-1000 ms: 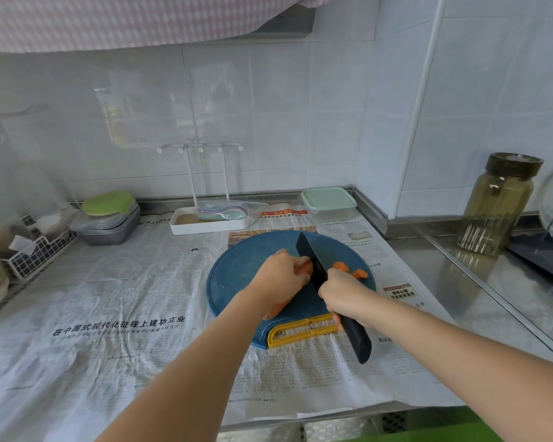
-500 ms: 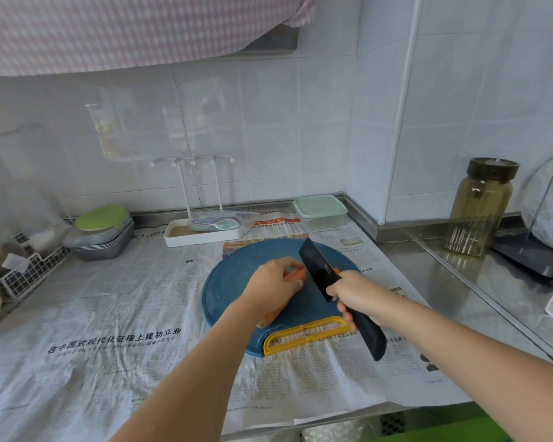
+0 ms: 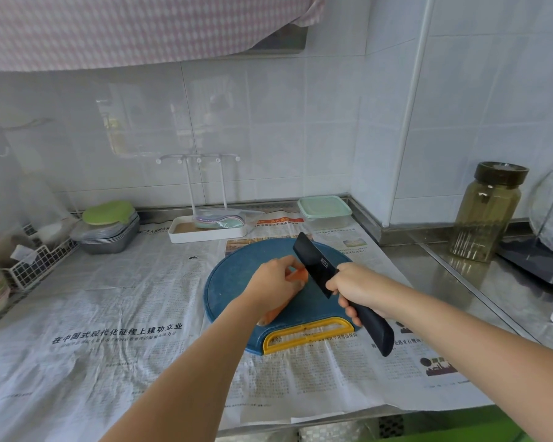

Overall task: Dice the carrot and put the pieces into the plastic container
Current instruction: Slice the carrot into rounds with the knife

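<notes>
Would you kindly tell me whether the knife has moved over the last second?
Yes. The knife has risen from the cut, its blade now tilted above the cutting board beside the carrot.

Carrot [image 3: 297,275] on board [image 3: 233,282] — container [image 3: 324,209] behind it, jar [image 3: 487,212] right.

The knife [image 3: 313,264] is up off the carrot [image 3: 296,275] now, where a second ago its edge stood down in it beside the left hand [image 3: 272,282]; the right hand [image 3: 358,288] has tipped the blade, flat face showing; the cut pieces once right of it are hidden behind it.
</notes>
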A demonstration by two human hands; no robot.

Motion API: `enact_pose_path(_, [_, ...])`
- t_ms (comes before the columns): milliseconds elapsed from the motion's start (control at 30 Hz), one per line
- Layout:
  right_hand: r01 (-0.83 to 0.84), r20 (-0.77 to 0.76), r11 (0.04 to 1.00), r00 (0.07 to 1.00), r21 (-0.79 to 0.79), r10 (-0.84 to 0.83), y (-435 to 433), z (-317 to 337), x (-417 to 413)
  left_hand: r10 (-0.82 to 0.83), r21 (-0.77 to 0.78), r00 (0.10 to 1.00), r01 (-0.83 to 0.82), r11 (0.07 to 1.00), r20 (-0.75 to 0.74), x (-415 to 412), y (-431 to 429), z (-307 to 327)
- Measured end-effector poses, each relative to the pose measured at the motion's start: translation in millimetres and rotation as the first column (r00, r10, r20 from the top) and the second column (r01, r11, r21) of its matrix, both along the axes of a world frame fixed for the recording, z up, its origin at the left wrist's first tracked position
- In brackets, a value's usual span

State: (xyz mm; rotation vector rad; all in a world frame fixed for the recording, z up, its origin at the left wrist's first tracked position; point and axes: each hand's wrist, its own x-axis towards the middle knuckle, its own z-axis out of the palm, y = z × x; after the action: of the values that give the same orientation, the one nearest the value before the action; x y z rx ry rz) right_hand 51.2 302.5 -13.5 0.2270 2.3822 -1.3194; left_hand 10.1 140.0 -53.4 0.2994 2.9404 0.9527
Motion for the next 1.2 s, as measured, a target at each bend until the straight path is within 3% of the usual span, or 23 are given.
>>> enact_pose_path(367, [0.031,0.132,0.997,0.991,-0.068,-0.022,-3,13,0,-0.011,0.019,1.000,0.011,1.000,0.010,2,0,3])
enact_pose_path(700, [0.016,0.085,0.998,0.996,0.059,-0.021,-12,-6,-6,-0.025,0.052,0.999,0.024,0.998,0.020,-2,0,0])
enact_pose_path(967, [0.102,0.053,0.994,0.993,0.025,-0.103,-19,-17,-5,-0.024,0.074,0.999,0.021,0.997,0.038,-4,-3,-2])
enact_pose_path(1200, [0.162,0.116,0.987,0.980,0.017,-0.163,-20,-16,-9,-0.024,0.067,0.998,0.020,0.998,0.061,-4,-2,1])
